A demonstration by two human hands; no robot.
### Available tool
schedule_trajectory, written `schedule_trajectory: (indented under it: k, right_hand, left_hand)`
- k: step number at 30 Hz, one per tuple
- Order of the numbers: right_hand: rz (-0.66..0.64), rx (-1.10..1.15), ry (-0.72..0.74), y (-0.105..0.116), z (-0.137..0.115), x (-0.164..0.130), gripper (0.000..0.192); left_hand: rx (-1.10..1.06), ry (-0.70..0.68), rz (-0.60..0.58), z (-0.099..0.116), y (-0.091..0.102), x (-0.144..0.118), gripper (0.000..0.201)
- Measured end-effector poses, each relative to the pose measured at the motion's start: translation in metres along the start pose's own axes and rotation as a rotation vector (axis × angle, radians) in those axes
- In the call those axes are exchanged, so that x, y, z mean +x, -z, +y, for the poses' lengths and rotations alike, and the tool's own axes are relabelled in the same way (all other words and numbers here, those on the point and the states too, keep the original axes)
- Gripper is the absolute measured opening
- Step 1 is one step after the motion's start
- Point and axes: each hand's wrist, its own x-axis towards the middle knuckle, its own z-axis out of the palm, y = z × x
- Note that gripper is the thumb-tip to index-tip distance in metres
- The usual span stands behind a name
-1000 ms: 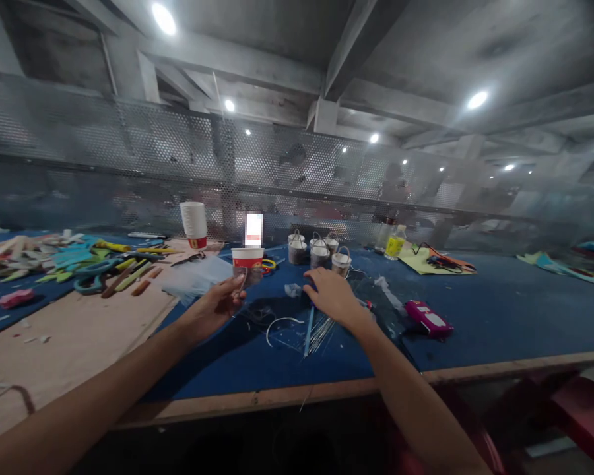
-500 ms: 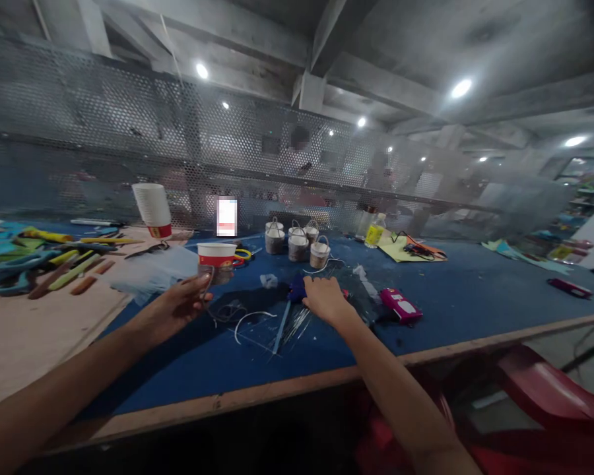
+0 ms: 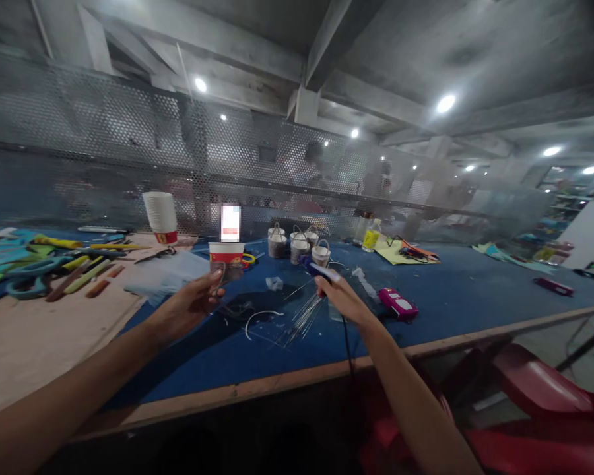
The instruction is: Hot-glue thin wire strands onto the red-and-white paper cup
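Note:
My left hand (image 3: 198, 302) is closed on a paper cup (image 3: 227, 253), held upright above the table. The cup is white at the rim with a red band, and its lower part is covered in something brown-grey; a strand hangs by my fingers. In my right hand (image 3: 340, 294) is a dark blue glue gun (image 3: 311, 265), its nozzle pointing left and a black cable (image 3: 347, 343) hanging down. Beneath it lie thin clear sticks or wires (image 3: 304, 316). Behind stand several small wrapped cups with looped handles (image 3: 299, 247).
A stack of paper cups (image 3: 159, 212) stands at the back left, near scissors (image 3: 30, 280) and markers. A lit phone-like screen (image 3: 230, 223) is behind the cup. To the right are a magenta box (image 3: 398, 303), a yellow-labelled bottle (image 3: 371, 236) and yellow paper (image 3: 389, 252). Red chairs (image 3: 534, 379) adjoin the table.
My right hand has lifted the glue gun from the table and turned it leftward; its cable now shows. My left hand still holds the cup. The view has shifted slightly.

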Motion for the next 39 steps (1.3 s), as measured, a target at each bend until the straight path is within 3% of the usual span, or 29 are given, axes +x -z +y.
schedule_trajectory:
  k: [4, 7, 13, 20, 29, 39]
  right_hand:
    - [0.038, 0.463, -0.056, -0.016, -0.019, 0.008, 0.046]
    - [0.031, 0.609, -0.009, -0.030, -0.040, 0.017, 0.047]
    - [-0.066, 0.458, 0.153, -0.057, -0.067, 0.036, 0.041]
    - [-0.071, 0.404, 0.183, -0.086, -0.051, 0.038, 0.041]
    - [-0.007, 0.195, 0.307, -0.073, -0.052, 0.029, 0.032]
    - [0.034, 0.142, 0.412, -0.075, -0.046, 0.031, 0.034]
  left_hand:
    - [-0.019, -0.021, -0.047, 0.002, 0.002, 0.001, 0.008]
    - [-0.014, -0.038, -0.048, 0.006, 0.005, 0.007, 0.014]
    - [0.056, -0.063, -0.072, 0.016, -0.002, 0.020, 0.018]
    - [0.105, -0.155, -0.131, 0.009, 0.002, 0.026, 0.025]
    - [0.133, -0.125, -0.060, 0.005, -0.007, 0.016, 0.024]
    - [0.160, -0.135, -0.067, 0.003, -0.005, 0.017, 0.031]
